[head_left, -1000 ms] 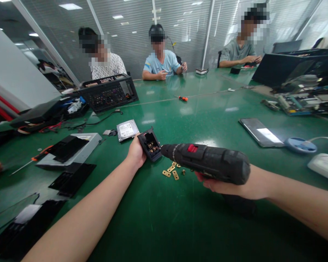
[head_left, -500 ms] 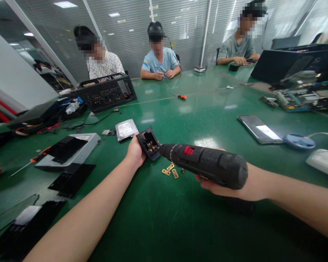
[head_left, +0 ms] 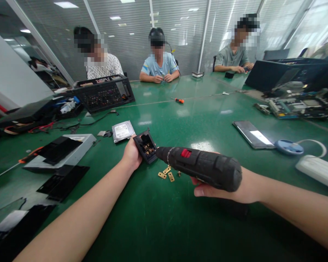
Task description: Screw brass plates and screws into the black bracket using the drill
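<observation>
My left hand (head_left: 132, 153) is closed on the side of a small black box (head_left: 150, 160), tilted so that its open face shows small brass-coloured metal parts inside. A black cordless drill (head_left: 205, 165) with a red switch is gripped in my right hand (head_left: 221, 194). The drill's nose points left, right at the box's edge; whether the bit touches anything is hidden. Just below the box, several flat brass plates (head_left: 166, 170) with holes and a small screw (head_left: 179, 174) lie on the green table (head_left: 158, 214).
A hard drive (head_left: 123, 131) lies behind my left hand. To the left are a grey metal case (head_left: 83, 140), black panels and an orange screwdriver (head_left: 30, 155). At right lie a phone (head_left: 253, 134) and a white power strip (head_left: 317, 169). Several people sit across the table.
The view has shifted slightly, so most things appear a little further left. My hands keep hold of the box and the drill, with the drill's nose still at the box.
</observation>
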Action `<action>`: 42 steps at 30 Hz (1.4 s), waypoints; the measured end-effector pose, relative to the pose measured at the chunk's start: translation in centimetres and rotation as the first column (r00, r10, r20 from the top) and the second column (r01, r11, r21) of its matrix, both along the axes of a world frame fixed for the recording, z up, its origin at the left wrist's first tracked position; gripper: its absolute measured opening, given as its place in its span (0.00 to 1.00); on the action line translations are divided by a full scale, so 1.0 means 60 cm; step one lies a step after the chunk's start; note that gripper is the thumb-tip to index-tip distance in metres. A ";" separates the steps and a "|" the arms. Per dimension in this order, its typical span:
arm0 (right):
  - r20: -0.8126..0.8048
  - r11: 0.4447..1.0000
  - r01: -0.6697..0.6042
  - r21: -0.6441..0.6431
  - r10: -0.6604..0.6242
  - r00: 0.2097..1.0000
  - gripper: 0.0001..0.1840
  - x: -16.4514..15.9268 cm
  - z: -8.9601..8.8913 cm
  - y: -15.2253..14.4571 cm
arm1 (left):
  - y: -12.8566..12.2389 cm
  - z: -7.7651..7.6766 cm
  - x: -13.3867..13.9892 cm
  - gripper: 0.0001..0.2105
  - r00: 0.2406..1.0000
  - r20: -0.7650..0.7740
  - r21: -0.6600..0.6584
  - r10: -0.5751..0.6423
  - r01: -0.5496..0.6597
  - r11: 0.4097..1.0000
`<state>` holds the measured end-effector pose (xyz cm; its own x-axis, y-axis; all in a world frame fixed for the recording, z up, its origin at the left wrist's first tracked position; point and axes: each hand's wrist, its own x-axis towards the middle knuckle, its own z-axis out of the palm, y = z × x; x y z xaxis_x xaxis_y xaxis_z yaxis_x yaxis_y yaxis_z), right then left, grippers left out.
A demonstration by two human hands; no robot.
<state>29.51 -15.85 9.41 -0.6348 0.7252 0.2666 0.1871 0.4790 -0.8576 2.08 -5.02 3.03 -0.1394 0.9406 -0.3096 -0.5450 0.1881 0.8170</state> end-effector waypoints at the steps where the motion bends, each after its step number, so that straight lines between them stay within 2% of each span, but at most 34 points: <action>1: 0.001 1.000 0.008 -0.001 -0.008 1.000 0.14 0.001 -0.004 0.000 | 0.000 0.000 0.000 0.12 1.000 0.003 -0.002 0.000 0.000 1.000; 7: -0.051 0.999 0.000 -0.049 -0.003 0.999 0.19 0.003 -0.023 -0.007 | 0.001 0.001 0.002 0.13 1.000 0.011 0.007 0.000 0.000 1.000; 12: -0.053 1.000 0.001 0.013 0.000 0.999 0.30 0.003 -0.023 -0.008 | 0.003 -0.005 -0.001 0.15 0.999 -0.043 0.025 -0.031 0.032 0.999; 15: -0.040 1.000 0.013 0.028 -0.012 0.999 0.32 0.004 -0.025 -0.008 | 0.005 -0.009 -0.003 0.14 0.998 -0.052 0.041 -0.042 0.044 0.998; 19: -0.001 0.992 0.095 0.083 -0.095 0.995 0.30 0.010 -0.035 -0.008 | 0.005 -0.010 -0.003 0.13 0.999 -0.036 0.037 -0.035 0.036 0.999; 24: 0.006 0.993 0.090 0.072 -0.091 0.996 0.28 0.014 -0.044 -0.007 | 0.004 -0.010 -0.003 0.16 0.998 -0.019 0.017 -0.052 0.053 0.998; 30: 0.030 0.993 0.099 0.056 -0.101 0.994 0.18 0.015 -0.051 -0.007 | 0.006 -0.014 -0.004 0.12 0.999 -0.038 0.034 -0.019 0.021 0.999; 34: 0.036 0.992 0.106 0.064 -0.108 0.993 0.13 0.016 -0.048 -0.008 | 0.004 -0.012 -0.004 0.14 0.998 -0.050 0.041 -0.037 0.039 0.998; 38: 0.046 0.992 0.100 0.078 -0.104 0.994 0.11 0.016 -0.042 -0.010 | 0.002 -0.009 -0.003 0.16 0.996 -0.058 0.044 -0.064 0.067 0.997; 42: 0.037 0.993 0.102 0.056 -0.104 0.994 0.15 0.013 -0.039 -0.010 | 0.001 -0.007 -0.002 0.14 0.998 -0.024 0.030 -0.052 0.052 0.998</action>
